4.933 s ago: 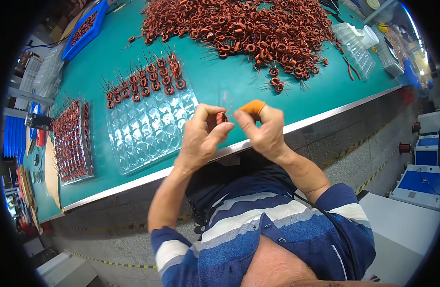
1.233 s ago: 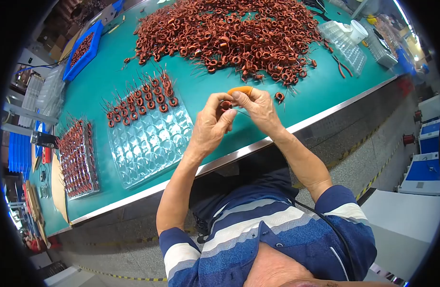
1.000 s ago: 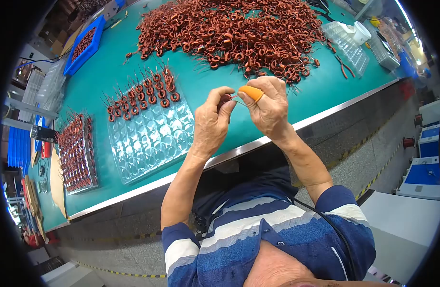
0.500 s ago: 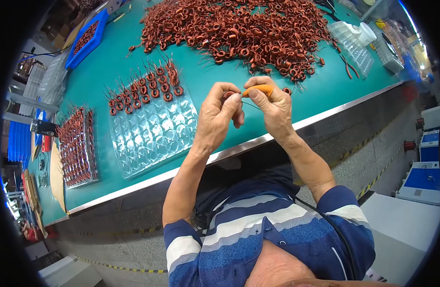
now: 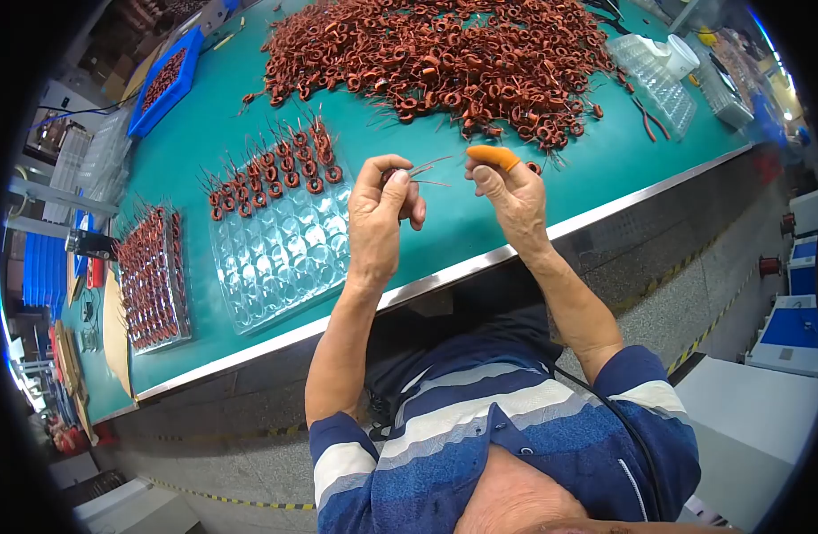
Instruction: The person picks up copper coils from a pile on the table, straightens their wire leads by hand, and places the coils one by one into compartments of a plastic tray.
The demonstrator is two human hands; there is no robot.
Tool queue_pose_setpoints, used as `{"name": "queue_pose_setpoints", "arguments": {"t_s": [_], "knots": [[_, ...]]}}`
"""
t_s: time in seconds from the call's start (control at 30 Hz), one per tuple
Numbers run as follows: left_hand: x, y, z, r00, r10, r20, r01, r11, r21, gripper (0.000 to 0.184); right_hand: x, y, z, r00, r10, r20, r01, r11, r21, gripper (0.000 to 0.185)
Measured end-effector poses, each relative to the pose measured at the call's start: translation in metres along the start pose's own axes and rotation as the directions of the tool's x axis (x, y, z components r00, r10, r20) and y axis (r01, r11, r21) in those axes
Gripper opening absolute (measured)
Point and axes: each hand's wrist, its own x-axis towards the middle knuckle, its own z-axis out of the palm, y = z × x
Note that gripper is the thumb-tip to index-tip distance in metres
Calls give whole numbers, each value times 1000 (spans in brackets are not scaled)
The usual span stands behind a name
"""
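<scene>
My left hand (image 5: 380,209) pinches a copper-wound toroidal coil (image 5: 393,174), mostly covered by the thumb and fingers. Thin wire leads stick out of the coil to the right. My right hand (image 5: 514,198) is a short way off, an orange finger cot (image 5: 493,157) on its index finger. Thumb and index finger stand apart there, and nothing shows between them. Left of both hands lies a clear plastic tray (image 5: 280,285) with round pockets; its far rows hold upright coils (image 5: 291,163), leads pointing up.
A large heap of coils (image 5: 445,58) covers the back of the green table (image 5: 427,240). A filled tray (image 5: 151,285) stands at left, with a blue bin (image 5: 173,84) behind it. Red-handled pliers (image 5: 649,120), clear trays (image 5: 656,84) and a white cup (image 5: 682,56) are at right.
My right hand has come away from the coil's leads, its fingers parting. My left hand, still pinching the coil, has shifted left, and the leads now show spread out.
</scene>
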Motion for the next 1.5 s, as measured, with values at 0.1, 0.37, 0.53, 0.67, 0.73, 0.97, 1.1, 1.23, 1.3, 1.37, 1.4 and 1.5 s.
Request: {"name": "queue_pose_setpoints", "arguments": {"t_s": [0.1,0.37,0.53,0.67,0.73,0.97,1.1,1.23,1.3,1.37,1.4,1.5], "knots": [[1,0,7,997,-3,76,1,999,33,15,8,-10,2,999,-25,37,28,996,-86,31],[-5,-4,11,989,135,63,-147,954,261,13,11,-29,25,743,-649,163,614,564,-553,9],[-10,9,12,986,161,41,-165,979,118,14,15,-40,31,852,-516,84,493,738,-461,8],[-11,0,9,991,117,64,-116,993,-33,16,12,-27,30,991,-132,0,131,982,-140,15],[-7,0,6,992,113,65,-113,994,-7,17,10,-23,33,996,-61,-71,66,995,81,21],[-9,-2,3,986,142,93,-153,980,129,24,-3,-7,22,993,80,87,-75,995,-65,38],[-9,-1,6,988,135,71,-150,940,306,23,-5,-19,33,999,34,27,-29,986,-165,35],[-16,7,7,982,174,69,-185,847,498,23,1,-31,30,974,219,66,-225,969,101,33],[-17,2,1,985,159,61,-170,879,445,22,6,-22,26,947,282,153,-309,928,208,34],[-17,2,-3,995,71,70,-91,926,366,22,4,-19,27,956,271,110,-283,952,113,33],[-17,4,-7,997,-7,82,-19,950,313,23,1,-18,30,972,228,62,-233,970,72,33],[-15,5,-13,985,-144,99,110,950,291,26,-2,-10,29,981,191,34,-191,982,0,32]]}}
